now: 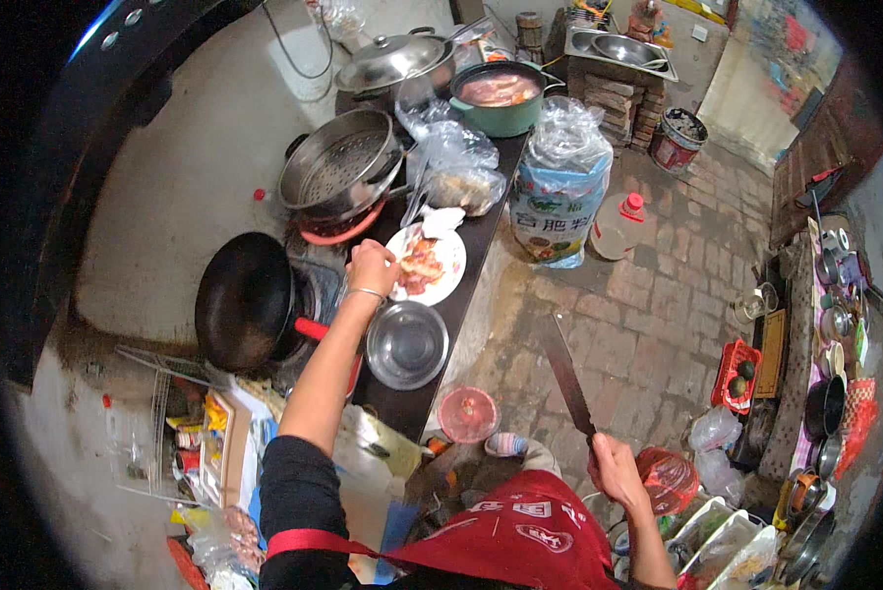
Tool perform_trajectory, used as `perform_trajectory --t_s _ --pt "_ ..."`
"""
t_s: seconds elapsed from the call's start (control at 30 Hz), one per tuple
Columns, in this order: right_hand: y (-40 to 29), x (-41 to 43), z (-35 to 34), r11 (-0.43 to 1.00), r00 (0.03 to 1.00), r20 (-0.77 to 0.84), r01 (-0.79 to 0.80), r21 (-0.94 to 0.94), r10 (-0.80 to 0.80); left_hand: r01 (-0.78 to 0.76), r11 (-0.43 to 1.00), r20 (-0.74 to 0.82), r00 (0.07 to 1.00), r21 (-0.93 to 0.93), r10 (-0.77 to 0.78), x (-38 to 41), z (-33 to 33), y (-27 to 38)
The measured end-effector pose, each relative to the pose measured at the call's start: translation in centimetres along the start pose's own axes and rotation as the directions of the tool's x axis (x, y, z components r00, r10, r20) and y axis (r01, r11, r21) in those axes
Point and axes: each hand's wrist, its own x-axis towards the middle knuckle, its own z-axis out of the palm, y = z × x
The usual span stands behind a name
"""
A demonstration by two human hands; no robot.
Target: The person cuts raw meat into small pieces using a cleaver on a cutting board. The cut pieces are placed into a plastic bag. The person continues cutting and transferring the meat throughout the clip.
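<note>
My left hand point(372, 268), with a bracelet at the wrist, is at the left rim of a white plate point(452, 254) holding pieces of raw meat point(421, 267); its fingers are bent, and whether they grip the rim is hidden. A clear glass bowl point(407, 345) stands just below the plate on the dark counter. My right hand point(612, 466) is closed around the handle of a long knife point(567, 369) with a partly serrated edge, its blade pointing up and away over the brick floor. I wear a red apron point(515, 523).
A black wok point(244, 302) and a steamer pot point(342, 162) stand left of the plate. Behind are plastic bags point(456, 158), a green pot of meat point(497, 110) and a large sack point(559, 199). A pink bin point(469, 414) and a red basket point(738, 376) flank the floor.
</note>
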Motion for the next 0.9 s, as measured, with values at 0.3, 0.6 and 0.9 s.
perform_trajectory --t_s 0.3,0.6,0.9 --pt "2.3 2.3 -0.4 0.992 0.997 -0.025 -0.076 0.102 0.079 -0.109 0.886 -0.016 0.991 0.452 0.13 5.4 4.2 2.4" --pt "1.6 3.5 1.1 0.995 0.995 0.057 0.081 -0.058 -0.078 0.113 0.988 0.175 0.976 0.104 -0.13 5.7 2.2 2.1" --pt "-2.1 5.3 4.8 0.938 0.922 0.25 0.33 -0.107 -0.296 -0.121 0.978 -0.001 0.992 -0.168 0.123 -10.6 -16.3 -2.7"
